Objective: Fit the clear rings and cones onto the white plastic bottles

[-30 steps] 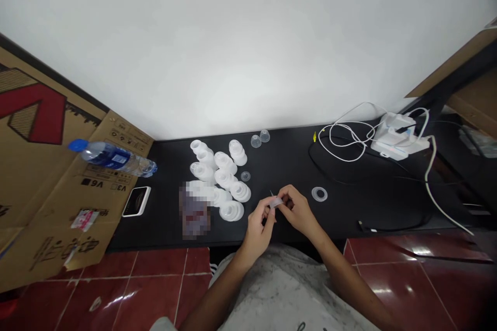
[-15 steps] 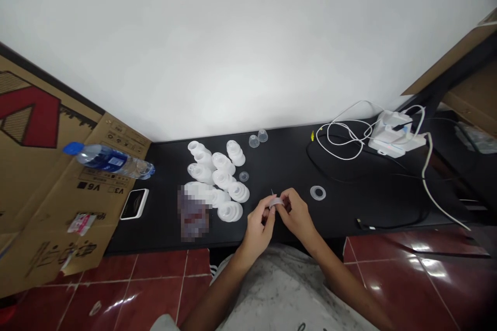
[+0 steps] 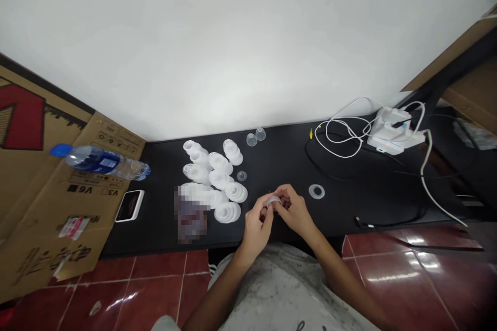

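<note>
Right at the centre, the left hand (image 3: 256,230) and the right hand (image 3: 297,212) come together near the front edge of the black tabletop (image 3: 279,165). Both grips are closed, pinching a small translucent whitish piece (image 3: 274,199) between the fingertips. Its shape is hard to call: the fingers hide most of it, leaving only a pale curved rim showing. Wrists bent inward, forearms angling in from the bottom corners above a mottled grey shirt (image 3: 279,289).

Just right of the hands, a flat translucent ring (image 3: 317,192) lies on the tabletop. To the left sits a cluster of milky, flanged, bell-shaped pieces (image 3: 217,181), with a small clear disc (image 3: 241,176) among them. Two small clear domed cups (image 3: 251,139) stand by the back edge. A pixelated patch (image 3: 190,214) blurs the cluster's front-left corner, so there's no telling what's there.

Out at the left end, a clear water bottle with a blue cap (image 3: 99,162) lies on brown corrugated cardboard (image 3: 39,186), beside a white-framed phone (image 3: 130,206). Far right, a white power strip (image 3: 394,134) sits tangled in white cables (image 3: 341,137).
</note>
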A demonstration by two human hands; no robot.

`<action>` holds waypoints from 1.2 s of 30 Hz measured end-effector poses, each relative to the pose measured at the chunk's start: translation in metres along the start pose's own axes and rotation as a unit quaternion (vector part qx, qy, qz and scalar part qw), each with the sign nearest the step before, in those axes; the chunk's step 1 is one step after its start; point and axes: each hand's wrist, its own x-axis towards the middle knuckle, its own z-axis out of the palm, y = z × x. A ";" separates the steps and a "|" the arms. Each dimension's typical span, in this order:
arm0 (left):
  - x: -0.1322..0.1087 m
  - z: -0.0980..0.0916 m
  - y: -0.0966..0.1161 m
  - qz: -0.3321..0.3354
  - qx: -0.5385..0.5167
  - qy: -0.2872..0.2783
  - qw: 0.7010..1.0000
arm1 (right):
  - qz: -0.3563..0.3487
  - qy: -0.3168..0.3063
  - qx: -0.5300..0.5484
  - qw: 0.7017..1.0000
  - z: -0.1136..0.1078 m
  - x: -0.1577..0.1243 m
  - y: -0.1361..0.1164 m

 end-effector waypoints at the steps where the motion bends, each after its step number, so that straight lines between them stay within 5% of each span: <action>1: 0.000 0.001 0.000 -0.003 0.001 0.001 1.000 | -0.005 -0.001 0.007 1.000 -0.001 0.000 0.000; 21: 0.002 -0.004 0.002 0.041 0.035 -0.028 0.998 | 0.034 -0.040 0.003 0.999 -0.001 0.008 -0.009; 36: -0.003 -0.001 0.000 0.060 0.127 -0.020 0.990 | -0.010 0.034 -0.127 0.991 0.015 -0.004 -0.012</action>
